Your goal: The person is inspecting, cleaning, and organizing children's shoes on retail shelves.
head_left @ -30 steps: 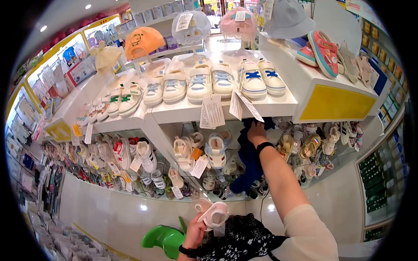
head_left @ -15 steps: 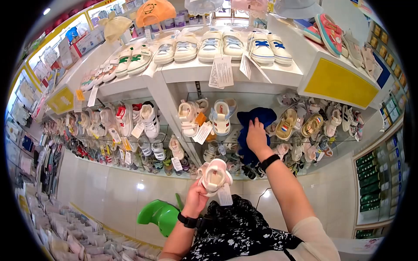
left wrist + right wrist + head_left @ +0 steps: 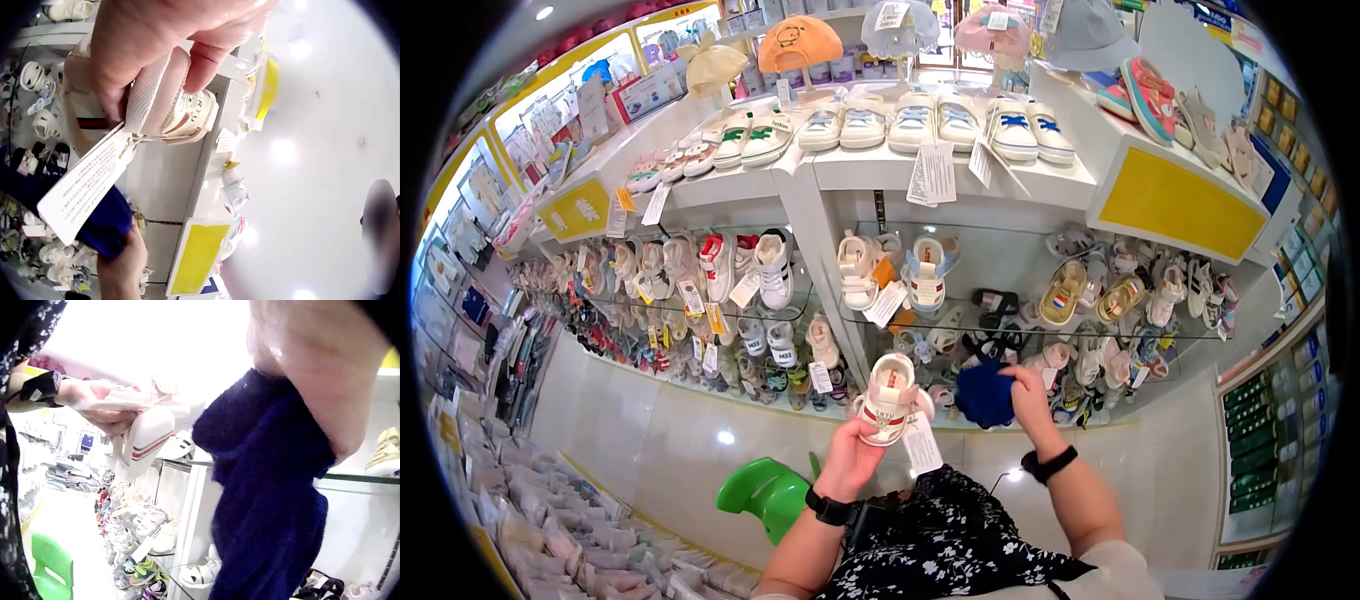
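Note:
In the head view my left hand (image 3: 852, 460) holds a pair of small pale shoes (image 3: 888, 400) low in front of the shelves. A red-and-dark stripe crosses one shoe, and a white paper tag (image 3: 922, 443) hangs from it. The left wrist view shows my thumb and fingers pinching a shoe (image 3: 195, 119) at its pale pink part. My right hand (image 3: 1032, 408) grips a dark blue cloth (image 3: 984, 396), bunched up to the right of the shoes. That cloth (image 3: 269, 475) hangs down in folds from the fingers in the right wrist view.
Glass shelves (image 3: 990, 328) with many small shoes stand ahead. Two sandals, one a tan sandal (image 3: 1062, 293), sit at the right of the upper shelf, and a white-and-blue shoe (image 3: 927, 275) at its left. White sneakers (image 3: 915, 122) line the white counter. A green chair (image 3: 765, 495) stands on the floor.
My right hand has drawn the blue cloth off the upper glass shelf, down toward me. The left hand has turned the shoes so the striped front shows. The view has tilted downward.

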Motion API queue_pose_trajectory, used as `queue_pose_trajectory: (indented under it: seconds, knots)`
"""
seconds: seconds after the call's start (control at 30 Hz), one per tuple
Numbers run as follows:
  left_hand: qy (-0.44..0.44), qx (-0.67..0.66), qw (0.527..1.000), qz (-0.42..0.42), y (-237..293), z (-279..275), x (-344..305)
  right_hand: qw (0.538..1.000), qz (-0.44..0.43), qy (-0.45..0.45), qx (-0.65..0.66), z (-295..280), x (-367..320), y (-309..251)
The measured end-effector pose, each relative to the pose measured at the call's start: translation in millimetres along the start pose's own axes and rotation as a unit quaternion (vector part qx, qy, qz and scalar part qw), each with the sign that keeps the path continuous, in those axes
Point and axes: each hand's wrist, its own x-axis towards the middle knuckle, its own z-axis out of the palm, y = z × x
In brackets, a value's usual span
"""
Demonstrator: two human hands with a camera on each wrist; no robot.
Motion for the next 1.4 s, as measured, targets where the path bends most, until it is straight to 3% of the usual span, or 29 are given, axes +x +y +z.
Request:
queue_pose_trajectory:
  seconds: [0.1,0.17,0.3,0.37,0.53,0.6,0.7,0.8,1.07,1.2,1.4]
  knots:
    - [-0.008,0.106,0.994,0.024,-5.1,16.9,-3.5,0.994,0.063,-0.022,0.090,-5.9,-16.3,-53.2]
    - [-0.014,0.136,0.990,0.028,-19.0,13.2,5.3,0.985,0.081,-0.096,0.117,-3.1,-19.3,-89.0]
    - [-0.004,0.218,0.976,0.022,-40.4,10.3,16.5,0.982,0.012,-0.187,-0.001,4.5,-18.4,-113.6]
    - [-0.009,0.255,0.967,0.023,-41.8,22.1,12.5,0.983,-0.045,-0.159,-0.078,11.1,-17.5,-107.3]
    - [0.036,0.206,0.976,0.065,-44.0,23.2,15.1,0.971,-0.046,-0.213,-0.097,5.5,-5.8,-104.9]
    - [0.048,0.157,0.981,0.100,-38.8,22.1,18.9,0.985,-0.045,-0.145,-0.081,-4.3,9.6,-102.5]
    - [0.107,0.235,0.949,0.179,-28.6,9.3,21.8,0.994,0.006,-0.057,-0.096,-31.1,51.4,-102.4]
    - [0.119,0.282,0.931,0.198,-23.2,3.9,18.9,0.984,0.009,-0.014,-0.179,-43.3,102.1,-95.7]
    - [0.068,0.338,0.906,0.244,-20.4,38.5,10.3,0.956,0.066,-0.021,-0.285,-24.0,192.8,-59.1]
    - [0.056,0.368,0.893,0.253,-14.2,50.8,9.4,0.949,0.096,-0.037,-0.297,-18.0,204.3,-52.5]
    - [0.051,0.391,0.888,0.235,-17.7,51.1,22.7,0.946,0.066,-0.018,-0.316,-15.3,211.9,-40.3]
